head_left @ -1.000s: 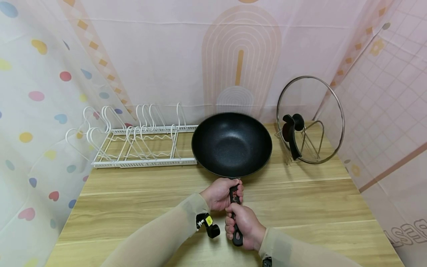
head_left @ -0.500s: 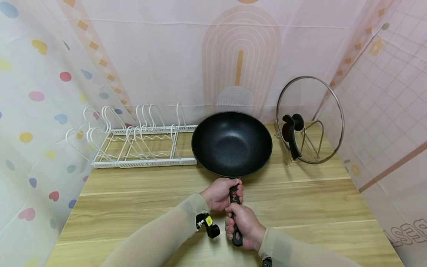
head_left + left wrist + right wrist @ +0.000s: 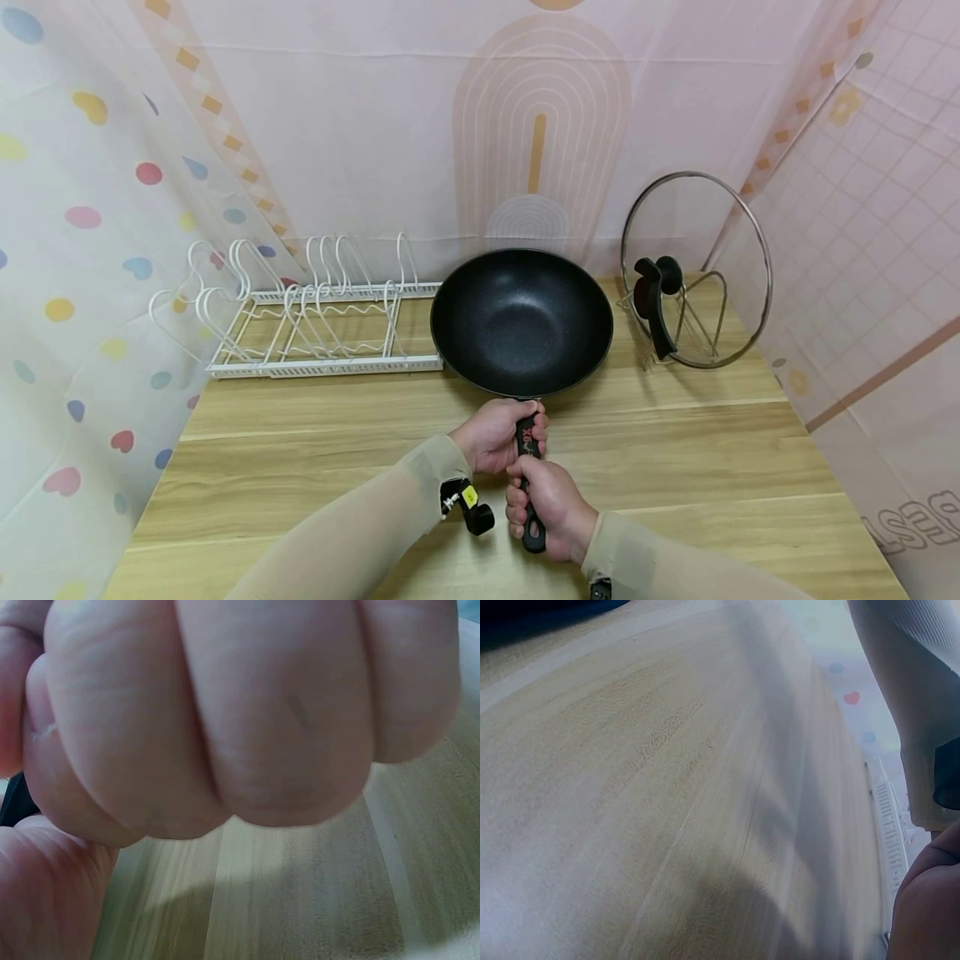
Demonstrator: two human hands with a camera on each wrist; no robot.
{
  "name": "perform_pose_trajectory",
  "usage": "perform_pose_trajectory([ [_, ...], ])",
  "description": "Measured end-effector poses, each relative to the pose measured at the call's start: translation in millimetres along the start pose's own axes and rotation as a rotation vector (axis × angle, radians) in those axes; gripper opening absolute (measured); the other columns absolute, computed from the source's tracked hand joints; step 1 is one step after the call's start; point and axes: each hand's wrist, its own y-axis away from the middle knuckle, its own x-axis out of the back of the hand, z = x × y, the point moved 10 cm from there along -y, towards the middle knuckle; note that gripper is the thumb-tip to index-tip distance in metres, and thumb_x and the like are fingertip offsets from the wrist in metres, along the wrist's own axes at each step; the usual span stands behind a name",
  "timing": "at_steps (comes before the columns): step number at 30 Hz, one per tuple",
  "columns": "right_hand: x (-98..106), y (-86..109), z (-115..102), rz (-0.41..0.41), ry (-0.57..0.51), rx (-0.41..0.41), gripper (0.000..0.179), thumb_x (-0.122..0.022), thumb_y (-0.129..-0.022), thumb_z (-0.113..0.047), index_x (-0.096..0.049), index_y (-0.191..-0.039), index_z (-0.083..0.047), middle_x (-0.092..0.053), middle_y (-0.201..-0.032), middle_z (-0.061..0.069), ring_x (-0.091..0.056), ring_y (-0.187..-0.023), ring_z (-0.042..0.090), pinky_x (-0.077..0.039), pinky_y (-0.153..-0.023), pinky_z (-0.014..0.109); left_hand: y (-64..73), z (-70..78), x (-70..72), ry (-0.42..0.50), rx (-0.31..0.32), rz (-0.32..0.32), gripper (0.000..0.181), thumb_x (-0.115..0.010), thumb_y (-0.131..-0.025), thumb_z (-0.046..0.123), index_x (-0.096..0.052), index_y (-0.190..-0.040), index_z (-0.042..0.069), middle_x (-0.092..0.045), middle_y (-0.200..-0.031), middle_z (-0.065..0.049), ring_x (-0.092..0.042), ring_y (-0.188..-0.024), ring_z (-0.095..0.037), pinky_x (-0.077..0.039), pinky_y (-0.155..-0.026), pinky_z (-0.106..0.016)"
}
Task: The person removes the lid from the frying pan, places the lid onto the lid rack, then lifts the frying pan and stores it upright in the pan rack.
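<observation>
Hands, two: left hand [image 3: 498, 437] gripping the black handle [image 3: 528, 439] nearest the pan [image 3: 521, 323], right hand [image 3: 553, 510] gripping farther down. Pan — black, toward the surface's [image 3: 690, 483] back, between white rack [image 3: 341, 366] and upright glass lid [image 3: 708, 250].

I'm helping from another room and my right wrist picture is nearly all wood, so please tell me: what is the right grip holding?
Observer: The right grip is wrapped around the black handle of a pan, close to its free end.

Operator: Okay! And where's the left grip?

Observer: In the head view, it holds the same handle, but farther up, next to the pan's bowl.

Operator: I can see a bit of the white rack. What's on the other side of the pan?

Observer: A glass lid with a metal rim, standing on edge at a wire stand.
</observation>
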Motion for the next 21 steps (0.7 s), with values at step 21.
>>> perform_pose_trajectory([
  [21, -4.0, 3.9, -4.8, -0.011, -0.008, 0.010, 0.022, -0.044, -0.096, -0.019, -0.041, -0.074, -0.022, -0.037, -0.055, -0.013, -0.038, -0.047, 0.003, -0.039, -0.048, 0.018, 5.4, 4.1, -5.2, -0.010, -0.009, -0.010, 0.029, -0.031, -0.114, 0.022, -0.047, -0.092, 0.015, -0.052, -0.073, 0.009, -0.051, -0.066, -0.007, -0.051, -0.069, -0.022],
])
